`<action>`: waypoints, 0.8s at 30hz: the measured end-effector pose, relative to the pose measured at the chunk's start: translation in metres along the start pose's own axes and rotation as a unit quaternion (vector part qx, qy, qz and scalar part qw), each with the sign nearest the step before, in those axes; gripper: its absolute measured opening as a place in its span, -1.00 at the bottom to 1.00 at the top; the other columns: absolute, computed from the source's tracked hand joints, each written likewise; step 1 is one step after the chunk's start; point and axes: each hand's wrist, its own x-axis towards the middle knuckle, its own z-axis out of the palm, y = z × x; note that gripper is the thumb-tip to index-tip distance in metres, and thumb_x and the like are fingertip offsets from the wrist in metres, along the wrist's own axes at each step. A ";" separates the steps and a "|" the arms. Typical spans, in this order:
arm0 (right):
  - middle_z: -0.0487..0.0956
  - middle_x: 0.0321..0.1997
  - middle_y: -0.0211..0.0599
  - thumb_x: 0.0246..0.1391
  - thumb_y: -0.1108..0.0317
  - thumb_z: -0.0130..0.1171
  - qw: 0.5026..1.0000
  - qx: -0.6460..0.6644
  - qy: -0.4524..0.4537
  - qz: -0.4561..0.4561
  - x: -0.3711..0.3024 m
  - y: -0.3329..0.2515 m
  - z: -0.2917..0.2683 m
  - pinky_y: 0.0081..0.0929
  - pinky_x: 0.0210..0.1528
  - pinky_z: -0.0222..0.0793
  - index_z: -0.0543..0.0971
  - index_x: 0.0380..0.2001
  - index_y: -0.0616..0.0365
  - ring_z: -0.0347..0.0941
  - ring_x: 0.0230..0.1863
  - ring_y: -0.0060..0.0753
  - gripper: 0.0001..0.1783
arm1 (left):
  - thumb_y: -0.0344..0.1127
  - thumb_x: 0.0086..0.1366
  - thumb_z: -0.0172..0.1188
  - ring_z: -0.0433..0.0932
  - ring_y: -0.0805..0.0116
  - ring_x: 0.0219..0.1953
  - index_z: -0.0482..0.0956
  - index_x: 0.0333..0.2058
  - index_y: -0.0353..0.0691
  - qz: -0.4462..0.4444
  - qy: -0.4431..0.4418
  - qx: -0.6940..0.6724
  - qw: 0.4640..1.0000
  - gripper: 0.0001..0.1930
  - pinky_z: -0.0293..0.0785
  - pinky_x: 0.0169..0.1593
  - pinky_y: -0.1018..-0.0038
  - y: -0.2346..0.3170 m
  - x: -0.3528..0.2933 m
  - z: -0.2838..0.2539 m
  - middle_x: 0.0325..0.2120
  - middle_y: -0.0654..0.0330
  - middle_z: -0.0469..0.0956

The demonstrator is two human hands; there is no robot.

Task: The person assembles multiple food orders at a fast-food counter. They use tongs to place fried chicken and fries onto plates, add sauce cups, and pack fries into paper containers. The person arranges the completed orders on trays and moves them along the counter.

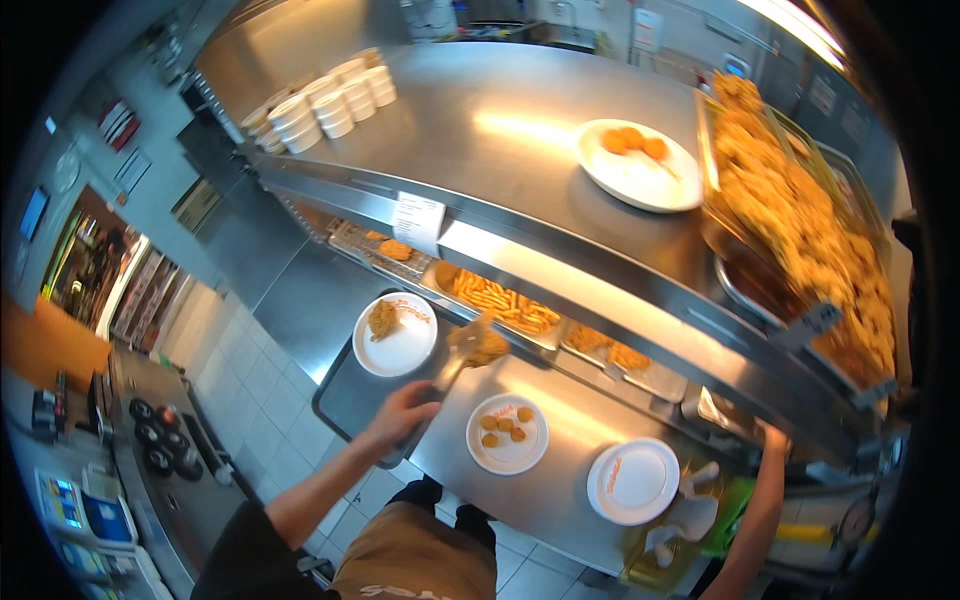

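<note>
My left hand [408,410] is closed round the handle of metal tongs [456,366]. A piece of breaded fried chicken [488,349], smeared by motion, is at the tongs' tips, over the counter beside a dark tray [345,400]. On that tray stands a white plate [405,352] bearing one fried chicken piece [382,320]. Nearer me, a second white plate [492,462] carries several small round golden pieces [503,424]. My right hand [774,438] reaches under the shelf's right end, beside a metal pan [722,412]; its fingers are mostly hidden.
Below the steel shelf [450,120] sit a pan of fries [500,302] and trays of breaded pieces [608,350]. A bare white plate [634,482] lies right, by white-handled utensils [690,518]. Above are stacked cups [335,108], an oval dish [650,185] and heaped fried chicken [790,200].
</note>
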 end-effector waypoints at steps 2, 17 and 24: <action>0.54 -0.28 -0.14 0.07 0.37 0.20 0.999 -0.037 -0.033 0.012 0.032 0.025 0.033 -0.30 -0.10 0.39 0.54 -0.21 0.17 0.46 -0.20 -0.12 -0.79 | -0.28 0.23 0.29 0.41 0.58 -0.56 0.34 0.18 -0.25 -0.017 0.061 0.027 0.998 -0.43 0.32 -0.58 0.60 -0.012 -0.001 -0.056 -0.48 0.30 0.44; 0.52 -0.34 -0.15 0.07 0.23 0.30 0.990 -0.130 0.041 0.039 0.002 0.097 0.016 -0.27 -0.33 0.37 0.50 -0.19 0.22 0.42 -0.39 -0.19 -0.66 | -0.08 0.27 0.27 0.53 0.40 -0.43 0.39 0.12 -0.34 -0.114 0.172 -0.016 0.978 -0.43 0.47 -0.40 0.46 -0.097 0.016 -0.094 -0.37 0.17 0.54; 0.51 -0.37 -0.16 0.07 0.17 0.35 0.922 -0.229 0.312 -0.024 -0.247 -0.013 -0.092 -0.25 -0.44 0.37 0.49 -0.18 0.25 0.40 -0.48 -0.22 -0.59 | -0.01 0.23 0.26 0.56 -0.04 0.00 0.33 0.21 -0.23 0.054 0.115 0.257 0.958 -0.34 0.46 0.05 0.22 -0.106 0.022 -0.123 -0.07 -0.14 0.56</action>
